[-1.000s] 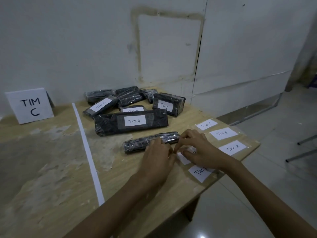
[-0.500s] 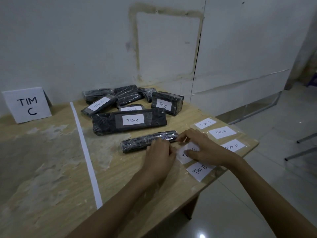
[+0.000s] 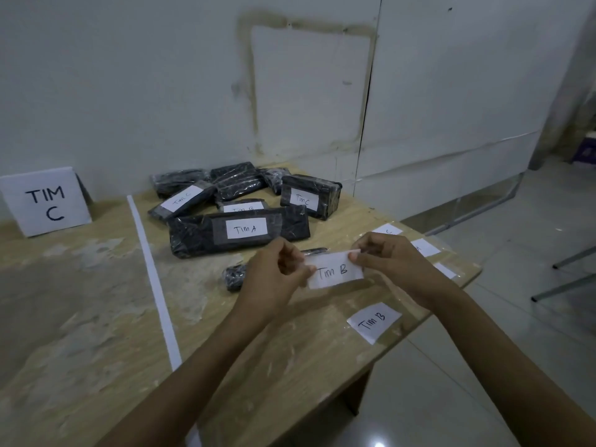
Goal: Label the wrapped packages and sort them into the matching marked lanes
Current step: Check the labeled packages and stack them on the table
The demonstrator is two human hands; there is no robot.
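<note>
A white "Tim B" label (image 3: 335, 271) is lifted above the table, pinched at its left end by my left hand (image 3: 274, 275) and at its right end by my right hand (image 3: 392, 264). Behind the hands lies a thin black wrapped roll (image 3: 234, 276) with no label, mostly hidden. Farther back lie several black wrapped packages: a long one marked "Tim A" (image 3: 238, 232), a box marked "Tim C" (image 3: 309, 196) and a flat one marked "Tim C" (image 3: 182, 201).
Another "Tim B" label (image 3: 374, 321) lies near the table's front right edge, with more labels (image 3: 425, 246) under clear film behind my right hand. A white tape line (image 3: 154, 282) divides the wooden table (image 3: 80, 301). A "TIM C" sign (image 3: 45, 201) stands at the far left.
Both hands have peeled the "Tim B" label off the table's film and raised it. The camera view has moved closer.
</note>
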